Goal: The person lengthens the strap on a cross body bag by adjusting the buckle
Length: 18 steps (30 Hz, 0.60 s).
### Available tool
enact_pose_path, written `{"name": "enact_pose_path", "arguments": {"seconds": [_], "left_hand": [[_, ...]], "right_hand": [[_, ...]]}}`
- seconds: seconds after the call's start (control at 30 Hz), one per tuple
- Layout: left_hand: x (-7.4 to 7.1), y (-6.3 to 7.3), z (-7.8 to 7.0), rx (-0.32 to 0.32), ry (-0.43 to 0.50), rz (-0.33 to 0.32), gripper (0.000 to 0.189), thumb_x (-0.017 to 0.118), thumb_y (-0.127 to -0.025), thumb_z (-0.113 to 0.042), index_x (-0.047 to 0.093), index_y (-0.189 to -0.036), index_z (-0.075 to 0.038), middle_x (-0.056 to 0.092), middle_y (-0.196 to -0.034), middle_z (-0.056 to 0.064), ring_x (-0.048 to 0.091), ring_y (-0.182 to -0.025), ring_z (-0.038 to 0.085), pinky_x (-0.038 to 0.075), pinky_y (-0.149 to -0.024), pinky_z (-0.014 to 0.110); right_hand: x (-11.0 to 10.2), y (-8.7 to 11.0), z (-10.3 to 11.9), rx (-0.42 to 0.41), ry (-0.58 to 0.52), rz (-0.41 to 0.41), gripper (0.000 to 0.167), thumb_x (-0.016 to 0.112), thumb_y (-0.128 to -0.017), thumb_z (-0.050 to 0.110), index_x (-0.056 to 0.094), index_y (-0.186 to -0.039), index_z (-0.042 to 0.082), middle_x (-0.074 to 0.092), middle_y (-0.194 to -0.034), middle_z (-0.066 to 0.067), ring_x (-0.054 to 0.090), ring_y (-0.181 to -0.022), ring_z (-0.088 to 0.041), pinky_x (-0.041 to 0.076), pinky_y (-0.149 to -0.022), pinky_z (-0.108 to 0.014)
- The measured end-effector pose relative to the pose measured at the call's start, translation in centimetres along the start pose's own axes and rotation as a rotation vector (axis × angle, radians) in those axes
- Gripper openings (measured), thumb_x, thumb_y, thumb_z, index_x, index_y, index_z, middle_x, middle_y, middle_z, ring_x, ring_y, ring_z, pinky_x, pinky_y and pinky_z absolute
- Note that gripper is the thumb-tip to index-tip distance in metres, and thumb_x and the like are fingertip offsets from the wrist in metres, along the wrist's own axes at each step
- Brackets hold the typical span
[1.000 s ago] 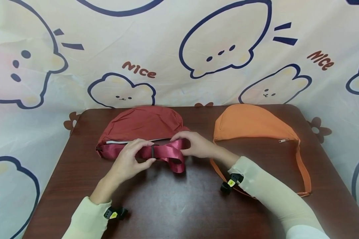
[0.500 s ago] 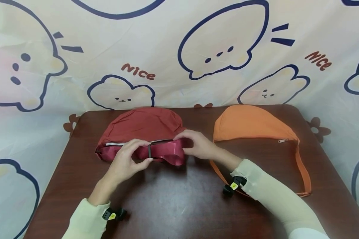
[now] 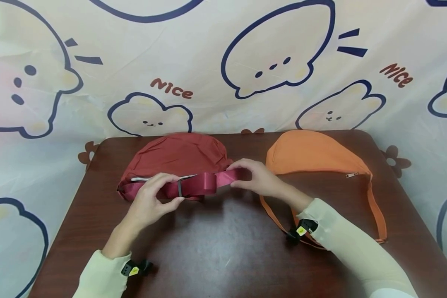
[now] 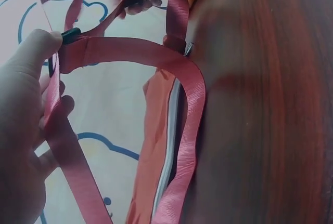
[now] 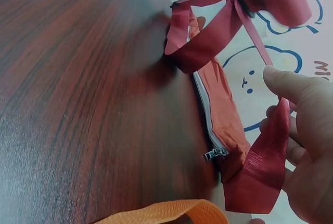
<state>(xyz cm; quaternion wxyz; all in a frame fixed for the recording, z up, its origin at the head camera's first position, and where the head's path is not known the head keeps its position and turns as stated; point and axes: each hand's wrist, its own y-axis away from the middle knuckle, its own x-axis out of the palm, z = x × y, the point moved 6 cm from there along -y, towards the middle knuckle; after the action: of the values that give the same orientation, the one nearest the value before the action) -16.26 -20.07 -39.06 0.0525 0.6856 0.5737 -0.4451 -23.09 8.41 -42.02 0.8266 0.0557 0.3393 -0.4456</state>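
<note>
A red bag (image 3: 182,153) with a silvery zipper lies at the table's back left, its dark pink strap (image 3: 197,185) raised in front of it. My left hand (image 3: 152,198) pinches the strap at its black slider buckle (image 3: 179,188), thumb below and fingers above. To the right, my right hand (image 3: 257,178) pinches another stretch of the strap between thumb and fingers. A loop of strap stands out between the two hands. In the right wrist view, the strap (image 5: 260,172) runs from my right hand down to the bag's zipper end (image 5: 216,154).
An orange bag (image 3: 313,153) lies at the back right, its thin strap (image 3: 378,211) looped toward the front and partly under my right wrist. The dark brown table (image 3: 216,256) meets a printed cloth backdrop (image 3: 208,62) behind and at the sides.
My right hand has moved right, drawing its stretch of strap out straighter. My left hand has shifted slightly left with the buckle. The hanging strap loop has lifted and shrunk.
</note>
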Motion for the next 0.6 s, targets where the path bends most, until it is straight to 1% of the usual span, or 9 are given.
{"name": "enact_pose_path", "arguments": {"seconds": [0.13, 0.3, 0.43, 0.6], "left_hand": [[-0.6, 0.1, 0.2, -0.007, 0.009, -0.020, 0.052, 0.090, -0.073, -0.003, 0.067, -0.119, -0.009, 0.067, -0.114, 0.004, 0.060, -0.102, 0.017, 0.044, -0.089, 0.008], [-1.6, 0.5, 1.0, -0.033, -0.007, -0.042, 0.052, 0.090, -0.072, -0.002, 0.067, -0.119, -0.008, 0.067, -0.114, 0.005, 0.060, -0.103, 0.016, 0.042, -0.090, 0.008], [-2.3, 0.9, 1.4, -0.051, -0.032, -0.038, 0.056, 0.091, -0.070, -0.001, 0.068, -0.120, -0.008, 0.068, -0.114, 0.005, 0.059, -0.104, 0.015, 0.041, -0.092, 0.007], [-2.9, 1.3, 1.6, -0.065, -0.056, -0.034, 0.058, 0.092, -0.069, 0.000, 0.067, -0.121, -0.007, 0.068, -0.115, 0.006, 0.059, -0.105, 0.016, 0.041, -0.093, 0.006]], "right_hand": [[-0.5, 0.3, -0.3, 0.014, -0.007, -0.006, 0.042, 0.084, -0.087, 0.025, 0.069, -0.125, 0.015, 0.067, -0.124, 0.004, 0.058, -0.121, -0.015, 0.045, -0.106, -0.043], [-1.5, 0.7, -1.0, 0.068, -0.019, -0.013, 0.043, 0.082, -0.088, 0.027, 0.068, -0.127, 0.015, 0.066, -0.124, 0.003, 0.057, -0.120, -0.016, 0.045, -0.106, -0.043], [-2.2, 0.8, -1.4, 0.098, -0.019, -0.008, 0.043, 0.082, -0.088, 0.025, 0.068, -0.127, 0.013, 0.066, -0.125, 0.002, 0.056, -0.121, -0.017, 0.043, -0.107, -0.044], [-2.8, 1.0, -1.8, 0.103, -0.012, -0.010, 0.042, 0.081, -0.089, 0.021, 0.068, -0.127, 0.010, 0.066, -0.125, -0.001, 0.056, -0.121, -0.021, 0.041, -0.108, -0.046]]}}
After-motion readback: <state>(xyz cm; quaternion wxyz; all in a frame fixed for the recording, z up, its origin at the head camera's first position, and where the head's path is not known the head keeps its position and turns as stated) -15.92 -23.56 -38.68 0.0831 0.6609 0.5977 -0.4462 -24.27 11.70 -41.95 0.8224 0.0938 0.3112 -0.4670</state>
